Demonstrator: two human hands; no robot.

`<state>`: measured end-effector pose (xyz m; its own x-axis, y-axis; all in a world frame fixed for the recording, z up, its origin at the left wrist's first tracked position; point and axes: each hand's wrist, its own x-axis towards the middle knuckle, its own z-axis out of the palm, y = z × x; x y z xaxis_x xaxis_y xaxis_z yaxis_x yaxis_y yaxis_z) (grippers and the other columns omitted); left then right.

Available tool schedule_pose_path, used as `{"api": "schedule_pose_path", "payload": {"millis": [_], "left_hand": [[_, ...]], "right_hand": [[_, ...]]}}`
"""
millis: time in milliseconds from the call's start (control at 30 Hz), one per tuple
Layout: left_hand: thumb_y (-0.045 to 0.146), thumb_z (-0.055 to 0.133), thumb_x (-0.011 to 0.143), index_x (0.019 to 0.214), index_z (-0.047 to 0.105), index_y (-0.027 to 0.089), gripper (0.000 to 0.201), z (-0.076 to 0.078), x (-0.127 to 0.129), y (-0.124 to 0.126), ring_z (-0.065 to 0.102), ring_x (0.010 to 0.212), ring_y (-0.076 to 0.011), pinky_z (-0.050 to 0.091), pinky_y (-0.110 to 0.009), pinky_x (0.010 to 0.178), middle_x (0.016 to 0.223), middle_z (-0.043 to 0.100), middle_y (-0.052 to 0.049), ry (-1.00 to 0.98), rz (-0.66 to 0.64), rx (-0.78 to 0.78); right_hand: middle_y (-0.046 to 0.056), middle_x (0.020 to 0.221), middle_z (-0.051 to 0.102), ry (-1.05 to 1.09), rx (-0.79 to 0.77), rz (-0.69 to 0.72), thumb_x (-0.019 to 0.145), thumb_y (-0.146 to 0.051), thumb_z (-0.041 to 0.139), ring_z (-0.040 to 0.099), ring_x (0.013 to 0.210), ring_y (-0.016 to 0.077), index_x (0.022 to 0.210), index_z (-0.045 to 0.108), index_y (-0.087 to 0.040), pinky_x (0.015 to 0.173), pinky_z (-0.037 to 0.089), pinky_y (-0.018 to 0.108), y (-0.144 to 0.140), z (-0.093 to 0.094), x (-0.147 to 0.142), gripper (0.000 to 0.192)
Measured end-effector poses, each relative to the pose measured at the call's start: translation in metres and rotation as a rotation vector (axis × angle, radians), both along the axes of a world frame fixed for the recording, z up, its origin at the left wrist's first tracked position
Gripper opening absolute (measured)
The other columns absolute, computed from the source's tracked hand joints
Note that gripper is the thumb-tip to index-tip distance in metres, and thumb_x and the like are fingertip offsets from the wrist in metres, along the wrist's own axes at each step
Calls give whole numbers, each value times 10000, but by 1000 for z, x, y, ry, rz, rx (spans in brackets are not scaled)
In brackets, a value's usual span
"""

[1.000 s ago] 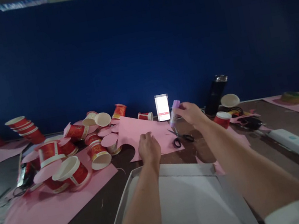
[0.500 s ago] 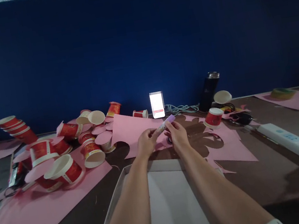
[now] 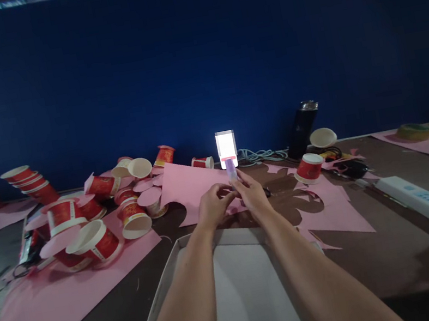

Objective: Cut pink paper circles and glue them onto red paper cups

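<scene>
Your right hand (image 3: 252,191) is gripping a slim purple plastic tube (image 3: 231,169) between the thumb and the fingers. The tube points away from you, toward 12 o'clock, and its far end covers the lower edge of a small phone with bright white screen (image 3: 226,147). Your left hand (image 3: 214,204) is at the 9 o'clock side of the right one, with its thumb and fingers curved toward the near end of the tube; I cannot tell if it also holds it.

Around your hands, a flat sheet of pink paper (image 3: 185,185) lies toward 10 o'clock on the dark brown table (image 3: 367,272). Further at 9 o'clock there is a heap of red paper cups (image 3: 106,240), some with pink paper discs. At 2 o'clock a single red paper cup with white top (image 3: 309,169) stands near a black cylindrical bottle (image 3: 301,131). Toward 6 o'clock, below your forearms, is a shallow grey-white cardboard tray (image 3: 247,287).
</scene>
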<state>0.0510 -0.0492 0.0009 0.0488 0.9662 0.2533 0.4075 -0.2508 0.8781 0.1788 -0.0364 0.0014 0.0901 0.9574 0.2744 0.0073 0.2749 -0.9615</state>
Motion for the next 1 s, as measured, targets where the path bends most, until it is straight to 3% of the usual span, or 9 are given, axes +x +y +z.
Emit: {"api": "schedule_pose_path", "payload": {"millis": [67,167,233,300,400,500,633,767,1000], "left_hand": [[502,685,692,1148,552,180,573,1,-2,1,619,792,-171,497,-307,721,1069,638,-90,61,121,67],[457,710,681,1381,324,184,845,3,-6,1,568,1020,-222,480,-373,849,1358,429,-166,143,206,258],[360,682,735,1429,251,210,831,6,-9,0,420,1241,-271,404,-425,975,1457,301,-166,273,170,391],[240,619,787,1416,305,230,704,8,-12,-1,298,1331,-283,322,-448,1049,1484,284,-127,428,130,470],[165,532,832,1312,464,209,487,8,-14,-2,404,1244,-245,338,-403,1043,1357,482,-91,519,112,490],[238,524,857,1144,576,183,297,6,-13,-1,525,1077,-221,409,-366,959,1133,630,-79,477,131,453],[352,529,860,1103,585,181,302,8,-7,-4,596,892,-188,467,-308,797,1011,659,-65,396,44,315],[440,471,880,1021,615,172,335,16,1,-9,594,877,-193,447,-293,762,948,651,-73,436,14,315],[435,374,915,876,592,151,360,22,14,-16,598,839,-222,416,-308,697,891,651,-108,608,73,182]], "right_hand": [[23,873,684,-102,25,-20,781,-471,553,625,747,174,1191,617,-240,629,484,261,-4,6,4,474],[38,800,676,-212,35,-70,752,-491,584,609,694,177,1099,669,-213,585,471,255,-10,14,10,452],[44,771,669,-237,-17,-107,699,-507,636,590,641,164,988,690,-177,547,459,247,-12,18,14,442],[37,730,655,-237,-78,-115,652,-520,676,559,572,141,901,679,-158,500,436,238,-15,23,16,439],[0,647,614,-182,-100,-116,613,-501,713,507,507,111,838,659,-158,474,402,226,-18,28,17,415],[-27,586,569,-54,-103,-162,614,-488,715,480,498,99,792,646,-162,491,392,223,-19,30,13,379],[-20,604,564,112,-117,-132,631,-543,691,509,537,110,790,626,-161,509,412,224,-14,24,10,419],[7,660,605,39,-127,-71,645,-597,655,535,566,120,775,627,-156,518,418,228,-8,17,10,460],[-25,471,483,31,-101,-194,693,-629,573,495,515,125,605,542,-177,469,360,224,6,0,-3,461]]}}
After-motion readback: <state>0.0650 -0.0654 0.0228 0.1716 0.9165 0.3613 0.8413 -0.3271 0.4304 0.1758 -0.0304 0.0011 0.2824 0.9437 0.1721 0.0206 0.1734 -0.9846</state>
